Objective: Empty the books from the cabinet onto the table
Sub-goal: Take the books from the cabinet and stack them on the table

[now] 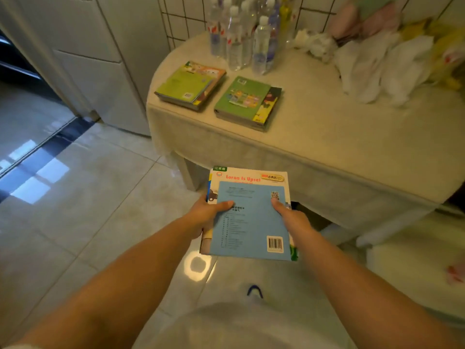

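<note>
Both hands' grip, left [205, 212] and right [289, 214], clasps book stack [250, 217]; two stacks on table [327, 137].

Bare tabletop [339, 137] beside book stacks [247, 103]

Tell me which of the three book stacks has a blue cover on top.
The stack held in both hands, off the table: its top cover is light blue. The two stacks on the table, left and right, show green covers on top.

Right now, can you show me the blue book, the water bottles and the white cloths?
blue book [247, 217]: head view, middle of its cover.
water bottles [235, 41]: head view, body of a front bottle.
white cloths [392, 69]: head view, middle of the pile.
</note>
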